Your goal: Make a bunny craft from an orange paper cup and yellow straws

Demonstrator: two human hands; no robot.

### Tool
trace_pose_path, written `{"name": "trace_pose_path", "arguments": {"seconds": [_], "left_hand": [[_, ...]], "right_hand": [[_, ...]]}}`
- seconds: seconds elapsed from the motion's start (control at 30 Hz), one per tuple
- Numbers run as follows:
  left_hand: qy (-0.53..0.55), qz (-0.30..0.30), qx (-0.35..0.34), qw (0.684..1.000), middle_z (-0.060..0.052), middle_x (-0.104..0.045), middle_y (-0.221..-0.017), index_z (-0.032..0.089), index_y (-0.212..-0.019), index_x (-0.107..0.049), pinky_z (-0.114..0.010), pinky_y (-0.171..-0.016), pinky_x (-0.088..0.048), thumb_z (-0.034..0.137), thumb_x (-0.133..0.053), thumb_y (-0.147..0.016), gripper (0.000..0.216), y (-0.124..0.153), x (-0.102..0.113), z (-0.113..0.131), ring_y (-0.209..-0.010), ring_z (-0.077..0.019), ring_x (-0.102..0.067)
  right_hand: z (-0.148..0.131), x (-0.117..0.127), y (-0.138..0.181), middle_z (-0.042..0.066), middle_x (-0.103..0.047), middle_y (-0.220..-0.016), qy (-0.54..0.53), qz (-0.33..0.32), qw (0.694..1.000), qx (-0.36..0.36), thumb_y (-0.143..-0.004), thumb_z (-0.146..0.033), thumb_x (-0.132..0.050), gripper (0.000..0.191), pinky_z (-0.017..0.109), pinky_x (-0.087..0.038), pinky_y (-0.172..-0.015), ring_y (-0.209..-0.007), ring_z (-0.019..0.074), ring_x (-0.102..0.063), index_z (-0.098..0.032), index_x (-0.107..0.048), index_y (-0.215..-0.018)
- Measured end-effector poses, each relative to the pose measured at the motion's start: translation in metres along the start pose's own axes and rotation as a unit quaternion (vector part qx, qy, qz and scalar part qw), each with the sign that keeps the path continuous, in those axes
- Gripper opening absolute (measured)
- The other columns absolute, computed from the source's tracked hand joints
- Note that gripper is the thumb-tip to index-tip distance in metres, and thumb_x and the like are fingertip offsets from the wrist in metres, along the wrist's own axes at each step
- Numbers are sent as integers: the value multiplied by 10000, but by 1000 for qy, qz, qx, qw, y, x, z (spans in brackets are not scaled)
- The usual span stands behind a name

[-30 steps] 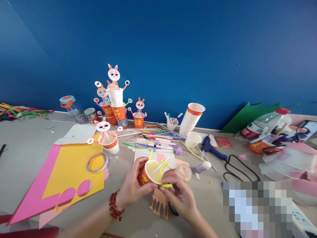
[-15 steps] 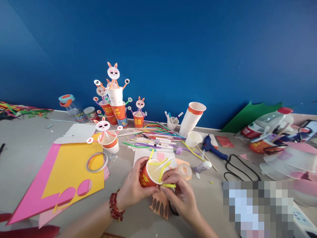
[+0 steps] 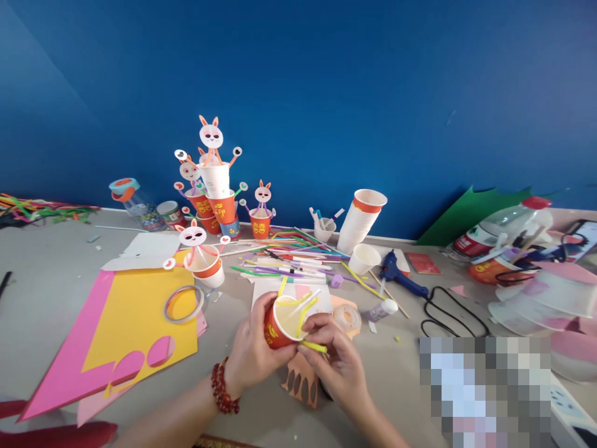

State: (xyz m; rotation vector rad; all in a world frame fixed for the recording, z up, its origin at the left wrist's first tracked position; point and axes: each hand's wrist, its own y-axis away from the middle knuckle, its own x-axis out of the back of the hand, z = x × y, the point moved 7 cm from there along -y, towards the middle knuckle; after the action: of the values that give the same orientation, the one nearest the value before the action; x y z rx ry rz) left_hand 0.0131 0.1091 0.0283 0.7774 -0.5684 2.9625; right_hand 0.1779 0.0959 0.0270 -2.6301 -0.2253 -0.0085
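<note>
My left hand [image 3: 259, 339] is wrapped round a red paper cup [image 3: 276, 330] with yellow lettering, tilted so its white inside faces up and right. Yellow pipe cleaners [image 3: 305, 306] and a whitish straw-like stick rise out of the cup. At the rim's near right, my right hand [image 3: 333, 354] pinches a yellow pipe cleaner [image 3: 313, 346] that juts out past the cup. Its fingertips touch the rim. Under the hands lies an orange paper sheet [image 3: 301, 381] with oval cut-outs, partly hidden. A white paper [image 3: 261, 292] is behind the cup.
Finished rabbit cups [image 3: 205, 267] stand at the left and back. Coloured pipe cleaners and markers [image 3: 298, 261] lie behind the hands. On the right are a blue glue gun [image 3: 396, 274] with a black cord, a glue stick [image 3: 383, 308] and a tape roll [image 3: 346, 316]. Yellow card [image 3: 140, 298] lies left.
The view has shifted slightly. Both hands keep their hold, and the cup and yellow pipe cleaner have barely moved.
</note>
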Motion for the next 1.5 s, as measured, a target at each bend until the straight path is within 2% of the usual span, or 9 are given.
{"name": "trace_pose_path", "arguments": {"seconds": [0.23,0.5,0.73,1.03,1.23,1.33,1.5], "left_hand": [[20,-2,23,1000,-120,-632,-1289,214,-1345,-371,-396,-951,-572,240,-759,-709,746,0,-1,-5,-1164,-281,-661],[26,-2,24,999,-112,-632,-1278,217,-1342,-377,-404,-957,-566,247,-770,-697,756,0,-1,-5,-1156,-283,-661],[22,-2,24,999,-121,-624,-1274,218,-1347,-372,-424,-949,-564,307,-779,-723,750,1,-1,-7,-1140,-292,-661],[17,10,9,1000,-111,-639,-1242,212,-1332,-389,-384,-916,-579,323,-772,-744,711,0,2,-5,-1089,-271,-683],[14,19,-1,1000,-123,-629,-1256,205,-1342,-390,-407,-933,-572,332,-775,-748,719,3,2,-8,-1109,-281,-672],[21,17,-1,1000,-130,-619,-1276,209,-1348,-388,-418,-943,-567,349,-775,-758,720,3,2,-10,-1136,-295,-659],[36,14,3,999,-120,-609,-1275,218,-1349,-396,-437,-962,-551,360,-777,-751,724,1,3,-15,-1131,-295,-650]], "right_hand": [[-13,0,-3,52,-656,-1050,42,-16,998,37,-907,-81,-633,221,317,-502,-878,-1004,193,-633,-259,-650,-1037],[-18,0,-4,59,-671,-1006,65,-7,996,57,-904,-74,-636,202,325,-518,-831,-961,204,-646,-246,-661,-1008],[-15,0,-1,69,-663,-998,56,0,998,40,-932,-130,-626,141,354,-522,-827,-959,224,-642,-252,-657,-995],[-11,-3,2,68,-628,-1052,46,-15,999,22,-932,-104,-610,178,349,-507,-864,-1012,219,-616,-257,-648,-1013],[-13,-3,1,91,-635,-1037,57,-8,998,29,-936,-158,-626,103,373,-533,-859,-1001,236,-626,-235,-666,-991],[-14,-1,1,103,-623,-1046,57,-1,998,30,-936,-188,-633,83,355,-562,-810,-988,237,-625,-230,-664,-1001],[-13,0,-2,111,-567,-1120,39,1,999,24,-907,-189,-638,208,301,-595,-690,-1017,239,-598,-247,-607,-1104]]}}
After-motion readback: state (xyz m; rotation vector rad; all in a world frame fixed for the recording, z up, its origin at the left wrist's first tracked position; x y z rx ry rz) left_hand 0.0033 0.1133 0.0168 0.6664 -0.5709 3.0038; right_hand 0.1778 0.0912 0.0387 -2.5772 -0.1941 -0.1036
